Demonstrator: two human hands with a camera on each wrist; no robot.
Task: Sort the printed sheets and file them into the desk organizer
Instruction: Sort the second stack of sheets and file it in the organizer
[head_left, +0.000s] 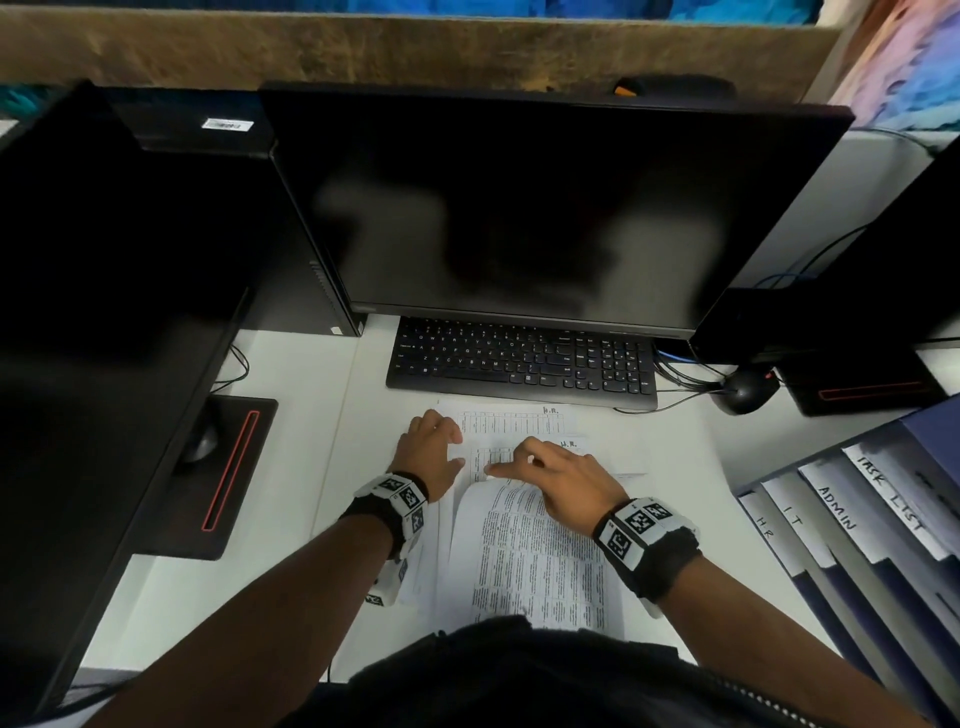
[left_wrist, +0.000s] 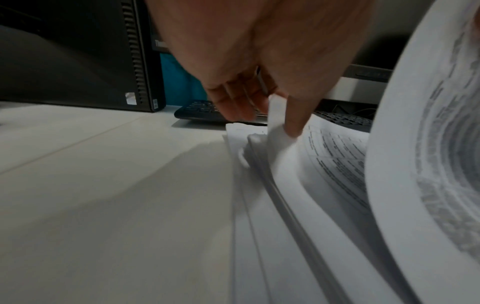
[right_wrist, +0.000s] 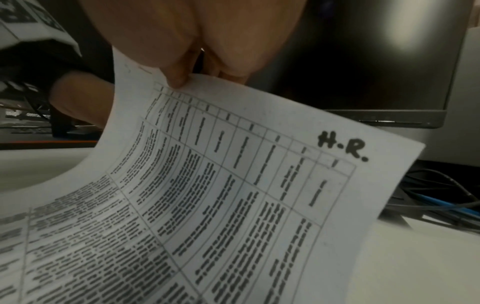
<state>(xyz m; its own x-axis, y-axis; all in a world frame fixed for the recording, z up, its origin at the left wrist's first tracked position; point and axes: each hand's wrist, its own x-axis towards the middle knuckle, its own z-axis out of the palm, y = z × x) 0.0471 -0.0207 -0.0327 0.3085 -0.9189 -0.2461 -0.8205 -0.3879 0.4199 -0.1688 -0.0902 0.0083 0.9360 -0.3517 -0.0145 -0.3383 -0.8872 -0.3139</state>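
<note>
A stack of printed sheets (head_left: 514, 422) lies on the white desk (head_left: 291, 467) in front of the keyboard. My left hand (head_left: 456, 448) is at the stack's top left corner; in the left wrist view my left hand (left_wrist: 270, 117) pinches an upturned sheet corner (left_wrist: 276, 123) between thumb and fingers. My right hand (head_left: 511, 462) lifts the top sheet (head_left: 530, 551) by its far edge so it bows upward. Seen from the right wrist, my right hand (right_wrist: 205, 79) pinches that edge, and the sheet (right_wrist: 233, 185) is a printed table marked "H.R." The blue desk organizer (head_left: 852, 525), tabbed H.R, I.T, ADMIN and TASK LIST, stands at the right.
A black keyboard (head_left: 519, 358) and a dark monitor (head_left: 519, 208) stand just beyond the sheets. A PC tower (head_left: 306, 234) and a second screen (head_left: 104, 312) with its stand (head_left: 234, 467) fill the left. A mouse (head_left: 745, 392) and cables (head_left: 685, 371) lie at the right.
</note>
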